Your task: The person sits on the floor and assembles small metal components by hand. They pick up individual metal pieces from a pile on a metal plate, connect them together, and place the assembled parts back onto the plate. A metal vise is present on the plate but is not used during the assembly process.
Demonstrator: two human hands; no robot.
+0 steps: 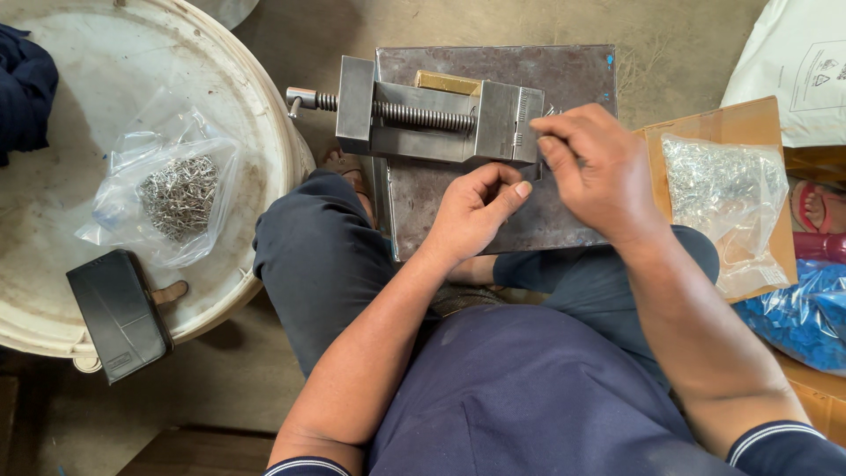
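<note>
A small steel vise (423,119) with a threaded screw lies on a dark metal plate (493,75) in front of my knees. My right hand (595,167) is at the vise's right jaw, fingertips pinched on a small metal piece I can barely see. Just below the vise, my left hand (476,207) has its fingers curled with thumb against forefinger; what it holds is hidden. A brass-coloured block (448,82) shows behind the vise.
A white tub lid (256,97) at left carries a clear bag of small metal parts (176,198) and a black case (119,313). At right, a cardboard sheet (656,159) bears another bag of metal parts (727,198). A blue bag (806,317) lies beyond.
</note>
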